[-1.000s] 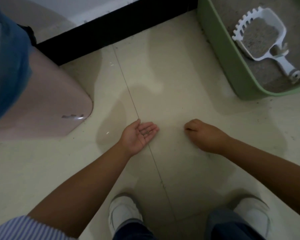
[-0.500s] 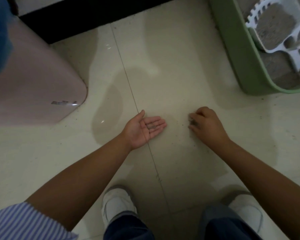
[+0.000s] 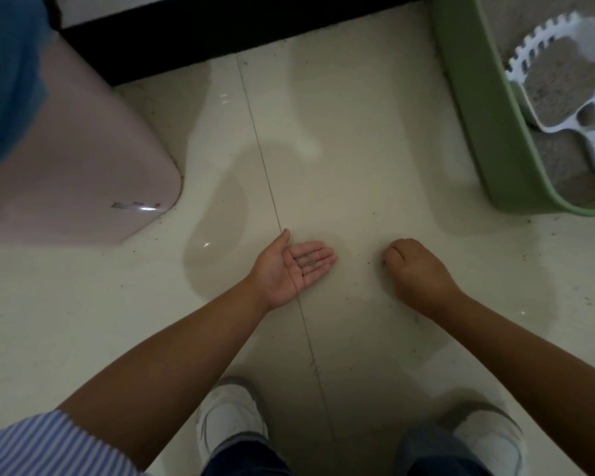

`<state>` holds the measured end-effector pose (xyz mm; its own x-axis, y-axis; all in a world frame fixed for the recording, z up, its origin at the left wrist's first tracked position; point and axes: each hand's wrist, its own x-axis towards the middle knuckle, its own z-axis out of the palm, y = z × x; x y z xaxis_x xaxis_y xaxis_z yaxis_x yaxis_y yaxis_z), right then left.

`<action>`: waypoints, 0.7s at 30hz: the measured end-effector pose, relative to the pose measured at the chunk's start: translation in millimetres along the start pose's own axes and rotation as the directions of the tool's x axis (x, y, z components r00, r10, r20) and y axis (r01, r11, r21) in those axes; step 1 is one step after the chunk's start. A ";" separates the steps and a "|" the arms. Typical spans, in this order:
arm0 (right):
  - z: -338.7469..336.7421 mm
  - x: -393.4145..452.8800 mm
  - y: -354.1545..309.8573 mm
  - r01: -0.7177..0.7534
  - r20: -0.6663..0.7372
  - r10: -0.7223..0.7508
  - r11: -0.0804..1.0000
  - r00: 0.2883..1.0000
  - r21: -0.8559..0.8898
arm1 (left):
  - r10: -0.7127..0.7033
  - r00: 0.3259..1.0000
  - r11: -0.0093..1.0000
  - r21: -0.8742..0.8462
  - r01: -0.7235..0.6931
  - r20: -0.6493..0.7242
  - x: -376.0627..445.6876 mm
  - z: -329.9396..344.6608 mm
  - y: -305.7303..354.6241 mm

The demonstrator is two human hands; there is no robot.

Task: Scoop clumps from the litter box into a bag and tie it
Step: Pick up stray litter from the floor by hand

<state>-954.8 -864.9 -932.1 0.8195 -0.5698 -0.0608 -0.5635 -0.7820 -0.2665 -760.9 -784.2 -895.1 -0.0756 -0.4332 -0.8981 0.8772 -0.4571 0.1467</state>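
Both hands hover low over the floor (image 3: pixel 358 139): left hand (image 3: pixel 291 269) palm-up and flat, cradling a few litter grains (image 3: pixel 308 262); right hand (image 3: pixel 414 266) curled knuckles-up, its fingertips hidden, contents unclear. Forward-right, nearer the right hand, sits the litter box (image 3: pixel 478 132), cropped, scoop (image 3: pixel 564 73) inside, handle toward the person. No bag visible.

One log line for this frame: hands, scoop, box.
left hand: palm up, grains on it | right hand: fingers curled at floor | scoop: full, lying in box | bag: not seen
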 end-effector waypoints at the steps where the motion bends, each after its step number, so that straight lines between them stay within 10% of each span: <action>1: -0.2 1.3 -4.5 -0.077 -0.027 0.079 0.994 0.996 0.079 | 0.001 1.000 1.000 -0.010 -0.001 -0.005 -1.0 1.6 0.0; 9: -28.4 13.6 -56.3 -0.070 -0.230 0.244 0.814 0.942 0.576 | -0.008 1.000 1.000 0.031 0.008 -0.015 -9.3 15.7 -5.4; 14: -20.9 -9.7 -8.6 -0.276 -0.232 0.368 0.896 0.900 0.348 | 0.005 0.996 1.000 -0.027 -0.007 -0.094 -3.6 11.8 -10.6; 21: 4.1 0.5 -7.8 -0.038 -0.062 0.047 0.990 0.997 0.138 | 0.040 0.990 0.999 0.036 -0.035 -0.133 -6.0 -1.5 -14.9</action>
<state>-949.6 -858.0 -934.0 0.7839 -0.6207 -0.0140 -0.5748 -0.7171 -0.3942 -772.8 -773.6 -892.5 0.0229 -0.3443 -0.9386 0.8616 -0.4694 0.1932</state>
